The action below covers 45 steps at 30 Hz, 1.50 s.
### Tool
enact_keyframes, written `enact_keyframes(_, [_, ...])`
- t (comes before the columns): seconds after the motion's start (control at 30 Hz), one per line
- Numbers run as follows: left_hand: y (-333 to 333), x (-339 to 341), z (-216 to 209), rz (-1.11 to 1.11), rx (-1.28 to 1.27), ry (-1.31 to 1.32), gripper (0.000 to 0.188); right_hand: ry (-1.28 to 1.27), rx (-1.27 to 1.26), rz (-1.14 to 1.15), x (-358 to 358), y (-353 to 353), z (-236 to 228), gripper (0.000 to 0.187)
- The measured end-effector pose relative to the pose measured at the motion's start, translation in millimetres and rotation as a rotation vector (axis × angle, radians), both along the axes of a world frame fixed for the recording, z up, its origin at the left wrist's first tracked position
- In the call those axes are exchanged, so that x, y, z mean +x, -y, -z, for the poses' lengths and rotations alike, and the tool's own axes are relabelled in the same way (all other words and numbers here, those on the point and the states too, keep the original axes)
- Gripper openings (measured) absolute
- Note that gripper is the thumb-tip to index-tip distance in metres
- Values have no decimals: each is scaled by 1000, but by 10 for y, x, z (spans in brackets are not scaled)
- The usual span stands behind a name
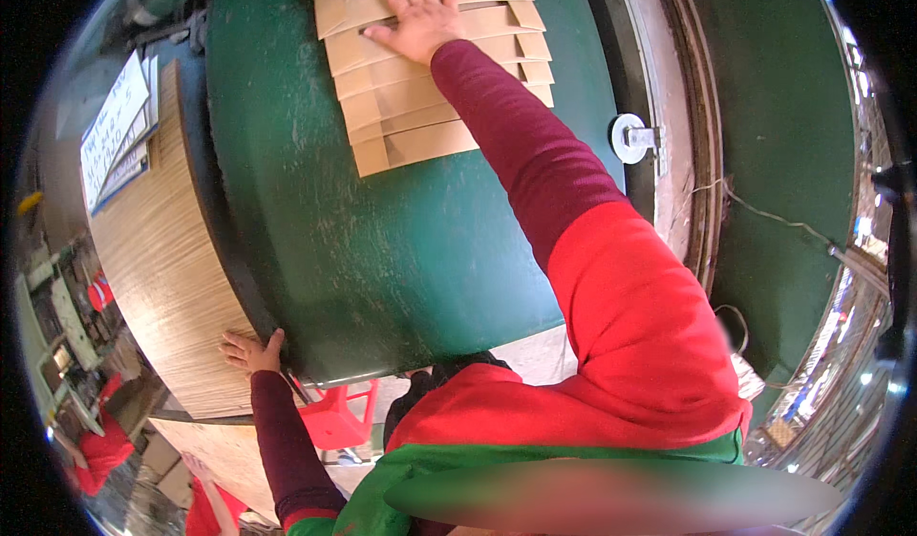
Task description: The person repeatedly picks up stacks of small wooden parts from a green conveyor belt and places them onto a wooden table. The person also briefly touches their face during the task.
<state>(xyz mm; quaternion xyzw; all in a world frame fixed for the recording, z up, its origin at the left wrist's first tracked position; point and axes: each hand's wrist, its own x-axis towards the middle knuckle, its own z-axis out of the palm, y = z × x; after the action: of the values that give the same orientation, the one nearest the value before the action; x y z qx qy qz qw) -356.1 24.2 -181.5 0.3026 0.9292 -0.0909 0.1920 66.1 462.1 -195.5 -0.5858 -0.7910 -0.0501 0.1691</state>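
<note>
Overlapping brown paper sheets or envelopes [420, 144] lie in a fanned row on a green belt-like surface [382, 259]. My right arm stretches far forward, and my right hand [420, 22] rests on the row with fingers spread, palm down, gripping nothing. At the lower left, my left hand [253, 353] lies with fingers apart on a wood-grain board [162, 268] beside the green surface. It holds nothing.
Papers with handwriting [119, 135] sit at the board's far end. A white round fitting [632, 139] is on the frame to the right. A red plastic stool [339, 417] stands below the green surface's near edge. Other people in red [105, 450] are at the lower left.
</note>
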Motion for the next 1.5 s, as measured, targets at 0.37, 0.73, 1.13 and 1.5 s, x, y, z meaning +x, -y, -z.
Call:
enact_keyframes(0.37, [-52, -69, -24, 64, 14, 35, 134, -143, -320, -72, 236, 58, -376, 54])
enact_keyframes(0.73, [-454, 917, -214, 39, 109, -302, 96, 15, -78, -6, 170, 109, -136, 49])
enact_keyframes(1.13, [-1854, 3257, -112, -1412, 749, 1492, 37, 208, -365, -151, 489, 961, -651, 89])
enact_keyframes(1.5, [-1418, 3062, -150, -1193, 1096, 1837, 37, 223, -547, -144, 194, 1607, -907, 116])
